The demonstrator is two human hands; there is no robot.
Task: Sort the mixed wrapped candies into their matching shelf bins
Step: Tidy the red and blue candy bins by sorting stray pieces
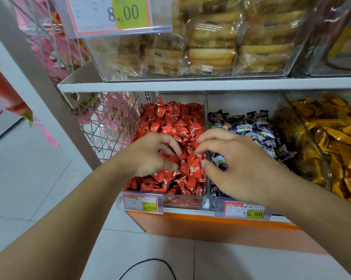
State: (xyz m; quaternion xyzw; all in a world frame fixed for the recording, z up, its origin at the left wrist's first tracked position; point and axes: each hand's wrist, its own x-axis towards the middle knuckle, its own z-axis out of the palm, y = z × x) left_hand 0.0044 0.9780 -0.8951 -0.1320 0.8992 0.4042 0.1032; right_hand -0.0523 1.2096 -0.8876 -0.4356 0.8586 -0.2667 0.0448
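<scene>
A clear bin (204,110) on the lower shelf is filled with red wrapped candies (170,120). To its right sits a bin of dark purple and white candies (251,128), then a bin of yellow-orange candies (332,138). My left hand (150,156) is in the red bin, fingers and thumb curled round a few red candies. My right hand (235,166) hovers over the divider between the red and purple bins. Its fingers are loosely bent, the fingertips reach over the red candies, and nothing shows in its grasp.
Price tags (142,203) (245,211) clip onto the bin fronts above an orange shelf base (211,225). The upper shelf (190,84) holds clear bins of wrapped biscuits (211,51). A wire rack (107,122) stands left. A black cable (150,263) lies on the tiled floor.
</scene>
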